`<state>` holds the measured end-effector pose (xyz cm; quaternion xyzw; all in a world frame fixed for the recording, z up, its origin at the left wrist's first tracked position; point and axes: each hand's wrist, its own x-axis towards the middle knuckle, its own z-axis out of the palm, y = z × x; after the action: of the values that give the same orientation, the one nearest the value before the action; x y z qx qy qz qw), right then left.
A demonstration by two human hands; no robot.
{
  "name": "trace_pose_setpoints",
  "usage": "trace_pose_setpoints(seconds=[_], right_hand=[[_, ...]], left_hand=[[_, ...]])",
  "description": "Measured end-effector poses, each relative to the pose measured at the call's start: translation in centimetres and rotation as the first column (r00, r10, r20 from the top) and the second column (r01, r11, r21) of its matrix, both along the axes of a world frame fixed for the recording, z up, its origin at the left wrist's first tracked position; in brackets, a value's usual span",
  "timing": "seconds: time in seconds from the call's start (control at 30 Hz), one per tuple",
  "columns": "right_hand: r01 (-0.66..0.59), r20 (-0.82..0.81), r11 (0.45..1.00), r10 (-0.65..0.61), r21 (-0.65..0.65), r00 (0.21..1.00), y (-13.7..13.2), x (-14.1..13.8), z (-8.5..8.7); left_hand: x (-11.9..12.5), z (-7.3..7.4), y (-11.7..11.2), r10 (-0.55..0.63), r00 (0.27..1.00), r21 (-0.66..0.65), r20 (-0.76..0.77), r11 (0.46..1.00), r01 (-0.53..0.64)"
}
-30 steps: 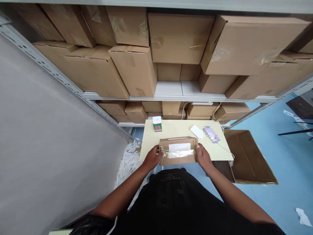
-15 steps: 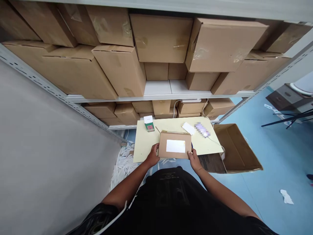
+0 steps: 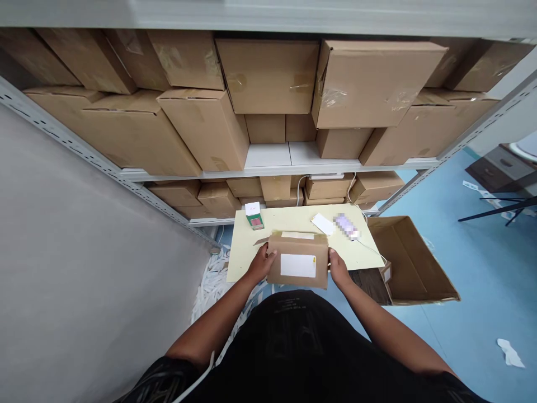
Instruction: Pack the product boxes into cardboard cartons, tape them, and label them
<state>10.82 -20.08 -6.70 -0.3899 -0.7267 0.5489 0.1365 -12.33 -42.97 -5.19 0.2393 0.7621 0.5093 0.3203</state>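
A small brown cardboard box [image 3: 297, 282] with a white label on its near face is held between my two hands at the front edge of the pale yellow table [image 3: 243, 257]. My left hand [image 3: 262, 263] grips its left side, thumb on the near face. At the right side, my right hand [image 3: 338, 268] is closed on the box's edge. Another white strip and some tape show along its upper side, and a flap sticks out at the upper left. Behind it stand a green and white small box [image 3: 254, 216] and a white card or pad [image 3: 323, 224].
Shelves with several cardboard boxes [image 3: 268, 78] rise in front. A large open carton [image 3: 413, 263] stands on the floor to the right, a small labelled box inside it. A pixelated object [image 3: 346, 226] with a cable lies on the table. White paper scraps [image 3: 212, 285] cover the floor at left.
The cardboard box has come slightly nearer to my body and tilted, so its upper side with the white strip now shows. Both hands stay on it. The view has shifted a little.
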Motion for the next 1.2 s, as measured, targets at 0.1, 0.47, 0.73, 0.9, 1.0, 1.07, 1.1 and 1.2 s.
trace_pose_setpoints(seconds=[0.1, 0.47, 0.73, 0.9, 1.0, 1.07, 1.1, 1.2], right_hand=[[0.061, -0.131, 0.996, -0.070, -0.071, 0.989, 0.3, 1.4, 0.8], [-0.136, 0.031, 0.971, 0.145, -0.195, 0.989, -0.4, -3.0, -0.1], [-0.299, 0.055, 0.938, 0.312, -0.175, 0.948, -1.1, -4.4, -0.6], [-0.242, 0.267, 0.967, 0.214, 0.077, 0.940, -3.0, -6.2, -0.9], [-0.188, 0.351, 0.947, 0.088, 0.260, 0.932, -4.0, -7.8, -0.9], [-0.199, 0.388, 0.931, 0.069, 0.307, 0.919, -4.5, -8.9, -0.9], [-0.201, 0.402, 0.926, 0.060, 0.319, 0.914, -4.7, -9.3, -0.8], [-0.198, 0.421, 0.925, 0.046, 0.323, 0.906, -4.7, -9.8, -0.7]], left_hand=[[0.8, 0.5, -1.4, 0.035, 0.999, 0.130, -0.018, 0.991, -0.032], [0.1, -2.4, -3.1, 0.198, 0.852, 0.124, 0.484, 0.948, -0.291], [-2.0, -2.1, -6.0, 0.223, 0.890, 0.138, 0.398, 0.944, -0.298], [-1.4, -2.0, -6.2, -0.011, 0.964, 0.042, 0.265, 0.999, 0.000], [-1.2, -2.1, -5.5, -0.007, 0.996, -0.152, 0.085, 0.988, 0.020], [-1.2, -2.2, -5.3, -0.004, 1.000, -0.262, -0.017, 0.965, 0.000], [-1.2, -2.3, -5.4, -0.010, 0.998, -0.277, -0.057, 0.961, -0.006], [-1.4, -1.8, -6.5, 0.080, 0.973, -0.154, -0.215, 0.981, -0.115]])
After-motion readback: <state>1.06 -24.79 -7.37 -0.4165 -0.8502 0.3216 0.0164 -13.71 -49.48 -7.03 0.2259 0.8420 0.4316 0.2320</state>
